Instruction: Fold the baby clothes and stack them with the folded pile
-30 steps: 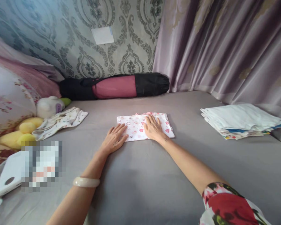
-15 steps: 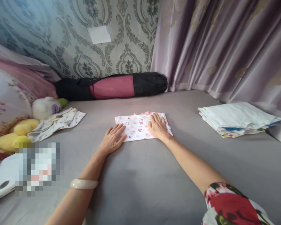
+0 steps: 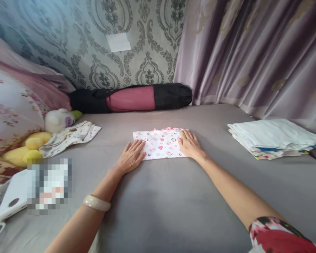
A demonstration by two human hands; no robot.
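So the fingers [image 3: 139, 145] on both hands are out flat and a little spread, just pressing down, not gripping anything. Left hand [image 3: 130, 158] sits on the near left corner of the folded cloth [image 3: 162, 144], right hand [image 3: 191, 144] on its right end. Cute thing honestly: white, neat rectangle, pink hearts and tiny flowers, a bit of pink frill poking out along the far side. It's on the middle of the bed [image 3: 171, 203], well in from the far edge. Can't tell what garment it is, and the hands cover both ends.

Further out, a white stack of folded fabric [image 3: 276, 133] is by the right edge. A pink and black roll bag [image 3: 131, 99] lies along the far edge. The left side's crowded: spotted cloth [image 3: 71, 138], yellow plush [image 3: 21, 154], floral pillow [image 3: 10, 109], plus something pixelated [image 3: 54, 182] I can't make out. A white device [image 3: 18, 189] beside that is partly cut off.
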